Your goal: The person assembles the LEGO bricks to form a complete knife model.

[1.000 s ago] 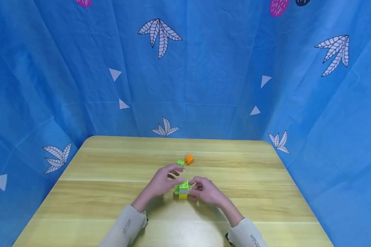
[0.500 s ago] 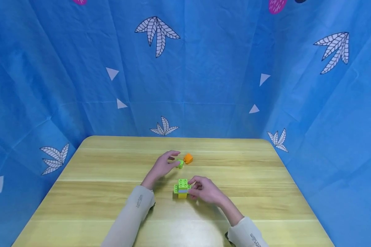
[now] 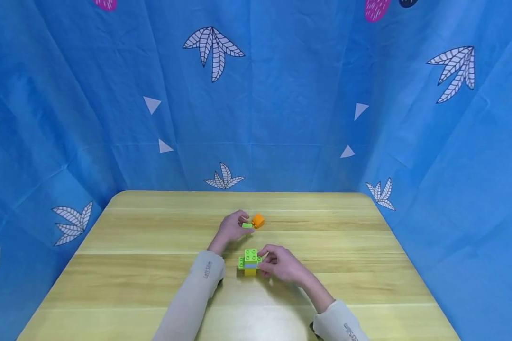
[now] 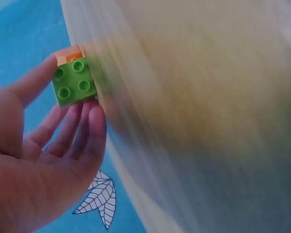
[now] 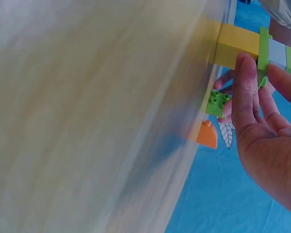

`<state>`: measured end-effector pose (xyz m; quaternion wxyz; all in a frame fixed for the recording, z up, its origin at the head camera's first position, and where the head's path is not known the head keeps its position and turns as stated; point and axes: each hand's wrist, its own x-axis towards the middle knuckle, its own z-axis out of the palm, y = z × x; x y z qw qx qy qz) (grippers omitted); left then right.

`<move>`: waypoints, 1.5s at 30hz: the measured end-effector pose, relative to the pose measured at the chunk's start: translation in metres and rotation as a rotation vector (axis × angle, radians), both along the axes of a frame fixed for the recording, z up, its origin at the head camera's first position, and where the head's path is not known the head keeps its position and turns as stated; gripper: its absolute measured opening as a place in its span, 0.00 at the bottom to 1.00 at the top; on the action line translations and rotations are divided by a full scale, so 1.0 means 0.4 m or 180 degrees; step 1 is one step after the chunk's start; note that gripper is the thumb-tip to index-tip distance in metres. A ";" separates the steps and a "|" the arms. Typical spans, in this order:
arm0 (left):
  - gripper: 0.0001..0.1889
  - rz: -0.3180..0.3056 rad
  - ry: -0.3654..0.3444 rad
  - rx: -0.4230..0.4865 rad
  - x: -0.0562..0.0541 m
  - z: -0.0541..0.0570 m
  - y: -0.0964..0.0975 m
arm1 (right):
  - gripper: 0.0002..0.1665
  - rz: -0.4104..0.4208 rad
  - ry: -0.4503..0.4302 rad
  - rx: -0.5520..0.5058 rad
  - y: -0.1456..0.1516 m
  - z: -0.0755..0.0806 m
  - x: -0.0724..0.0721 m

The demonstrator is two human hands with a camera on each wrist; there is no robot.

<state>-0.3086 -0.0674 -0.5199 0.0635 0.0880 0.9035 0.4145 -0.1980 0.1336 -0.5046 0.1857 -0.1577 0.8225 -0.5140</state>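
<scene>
At the back of the table my left hand [image 3: 230, 228] pinches a small green toy brick [image 4: 75, 83] between thumb and fingers, its round studs facing the wrist camera. Nearer to me stands a stack of toy bricks [image 3: 250, 256]: a yellow block [image 5: 236, 46] at the base, a wider green plate, a grey-blue layer and a green brick on top. My right hand [image 3: 283, 264] holds this stack by its right side, at the green plate [image 5: 264, 53]. Part of the plate's right end is hidden behind the fingers.
Just right of the left hand lies an orange brick [image 3: 258, 220] with a rounded top, close to the green one. The wooden table [image 3: 153, 265] ends at the back and sides against a hanging blue patterned cloth [image 3: 256, 94].
My left hand has left the stack, reached away to the small green brick and taken hold of it; the brick has turned. My right hand stays at the stack.
</scene>
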 end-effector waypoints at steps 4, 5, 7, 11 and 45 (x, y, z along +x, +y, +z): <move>0.19 0.0047 0.0016 -0.0015 0.001 0.003 0.002 | 0.16 0.0017 -0.0001 -0.0013 0.001 0.000 -0.001; 0.19 0.0045 0.0024 -0.0006 0.000 0.003 0.002 | 0.16 0.0018 0.0003 -0.0008 0.002 0.000 -0.002; 0.19 0.0028 0.0047 0.0015 -0.001 0.004 0.000 | 0.16 0.0020 0.0010 -0.0001 0.003 -0.001 -0.003; 0.20 0.0023 0.0053 0.0074 -0.007 0.002 -0.008 | 0.17 0.0019 0.0017 0.0012 0.005 -0.002 -0.005; 0.20 -0.0309 0.0439 0.1299 0.098 0.151 -0.036 | 0.17 0.0060 0.0026 -0.0041 0.005 -0.003 -0.004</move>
